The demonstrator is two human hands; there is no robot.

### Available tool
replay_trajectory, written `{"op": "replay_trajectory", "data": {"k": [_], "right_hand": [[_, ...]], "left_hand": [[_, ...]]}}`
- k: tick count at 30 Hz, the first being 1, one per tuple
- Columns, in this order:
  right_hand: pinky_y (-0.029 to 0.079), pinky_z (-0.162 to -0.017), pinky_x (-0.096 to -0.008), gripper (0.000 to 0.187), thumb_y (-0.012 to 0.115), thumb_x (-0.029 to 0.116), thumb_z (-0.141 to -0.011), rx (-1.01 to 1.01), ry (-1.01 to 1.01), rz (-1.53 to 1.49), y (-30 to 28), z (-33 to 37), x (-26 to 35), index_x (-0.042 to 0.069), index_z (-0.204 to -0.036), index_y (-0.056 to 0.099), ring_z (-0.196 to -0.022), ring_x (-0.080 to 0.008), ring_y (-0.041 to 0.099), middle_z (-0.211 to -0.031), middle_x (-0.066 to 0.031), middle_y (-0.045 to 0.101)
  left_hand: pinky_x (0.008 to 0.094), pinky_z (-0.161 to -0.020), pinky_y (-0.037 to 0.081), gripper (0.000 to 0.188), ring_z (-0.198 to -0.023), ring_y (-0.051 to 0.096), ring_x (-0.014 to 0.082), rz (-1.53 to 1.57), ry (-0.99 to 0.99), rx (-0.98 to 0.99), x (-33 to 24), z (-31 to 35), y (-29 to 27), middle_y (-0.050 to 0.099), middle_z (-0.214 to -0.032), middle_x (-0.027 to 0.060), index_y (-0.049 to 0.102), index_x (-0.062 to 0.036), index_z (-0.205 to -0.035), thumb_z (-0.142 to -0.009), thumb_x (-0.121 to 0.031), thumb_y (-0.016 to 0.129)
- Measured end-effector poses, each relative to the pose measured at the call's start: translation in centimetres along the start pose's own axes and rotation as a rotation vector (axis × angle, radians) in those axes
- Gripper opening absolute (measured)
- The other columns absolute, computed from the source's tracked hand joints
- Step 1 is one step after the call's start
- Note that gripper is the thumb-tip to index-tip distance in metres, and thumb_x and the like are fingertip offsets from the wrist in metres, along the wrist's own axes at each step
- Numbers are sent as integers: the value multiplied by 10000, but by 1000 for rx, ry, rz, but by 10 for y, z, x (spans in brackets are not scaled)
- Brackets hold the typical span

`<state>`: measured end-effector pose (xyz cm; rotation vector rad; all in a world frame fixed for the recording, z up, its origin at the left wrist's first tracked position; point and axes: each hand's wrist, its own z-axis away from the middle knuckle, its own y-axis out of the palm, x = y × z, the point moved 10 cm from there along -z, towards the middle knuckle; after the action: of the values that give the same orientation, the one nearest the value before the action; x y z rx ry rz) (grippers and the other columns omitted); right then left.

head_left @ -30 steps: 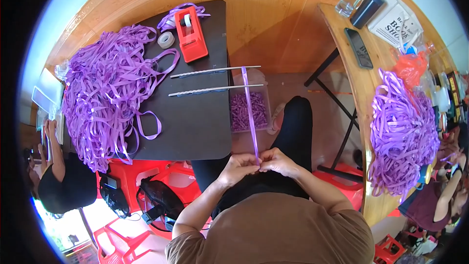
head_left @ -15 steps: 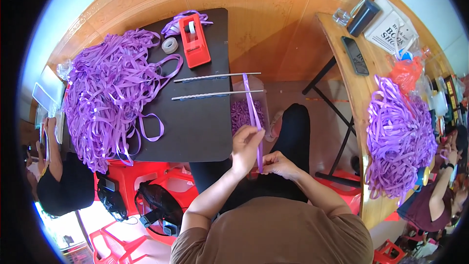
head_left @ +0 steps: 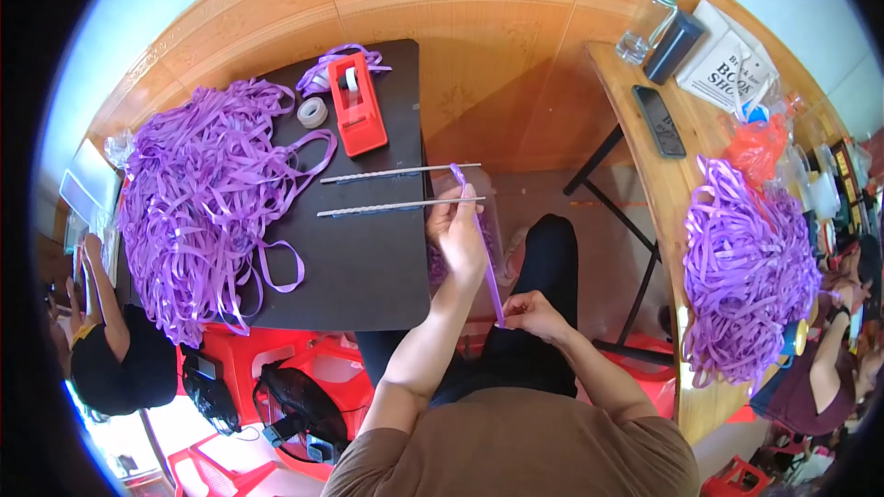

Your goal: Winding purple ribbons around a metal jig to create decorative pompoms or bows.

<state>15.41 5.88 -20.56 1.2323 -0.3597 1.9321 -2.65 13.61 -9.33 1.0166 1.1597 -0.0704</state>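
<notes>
A purple ribbon (head_left: 491, 277) loops over the far metal rod and runs down toward my lap. My left hand (head_left: 458, 235) is closed on it by the near metal rod (head_left: 387, 209), fingers pinched just below the loop. Lower down, my right hand (head_left: 537, 315) pinches the ribbon's lower end above my thigh. Both rods, the far metal rod (head_left: 387, 173) included, have twisted shafts and jut past the table's right edge. Beneath them is a clear bin (head_left: 497, 193) with purple pieces, partly hidden by my left hand.
On the dark table (head_left: 368, 285) lie a big ribbon heap (head_left: 198, 212), a red tape dispenser (head_left: 359, 110) and a tape roll (head_left: 312, 112). The wooden table (head_left: 663, 212) holds another ribbon heap (head_left: 746, 285), a phone (head_left: 658, 121) and bottles. Other people sit at both sides.
My left hand has moved up and away from me along the ribbon to the near rod. The right hand stays low with the ribbon's end. The view has tilted slightly.
</notes>
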Motion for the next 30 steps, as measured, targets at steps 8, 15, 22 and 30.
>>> {"op": "replay_trajectory", "data": {"k": [8,15,22,30], "right_hand": [[481,-759,-228,265,680,-42,-776,-284,-395,62,-69,21,44,25,-1029,638,-883,-85,593,-943,-20,644],[442,-859,-317,439,468,349,-964,13,-511,-229,-29,17,128,-39,-1121,598,-996,-164,578,-1089,-118,639],[409,-531,-217,333,562,241,-913,252,-293,-241,-1,34,105,-67,-1011,639,-602,-105,545,-766,-96,639],[392,-562,-198,96,635,-34,-801,219,-340,-74,7,55,128,-30,-890,672,-632,-81,517,-777,-48,611]], "left_hand": [[234,-627,475,65,-656,586,111,-212,-543,539,42,69,32,645,-757,43,678,2,-865,-823,33,641],[250,-653,498,55,-678,603,139,-88,-758,696,10,117,13,649,-790,97,663,37,-886,-837,25,642],[165,-431,377,34,-557,521,64,-94,-891,638,-11,138,-15,608,-726,47,668,4,-861,-830,-10,667],[172,-417,284,107,-497,443,62,-60,-1009,565,-5,149,-34,576,-657,31,666,-8,-878,-859,-114,666]]}}
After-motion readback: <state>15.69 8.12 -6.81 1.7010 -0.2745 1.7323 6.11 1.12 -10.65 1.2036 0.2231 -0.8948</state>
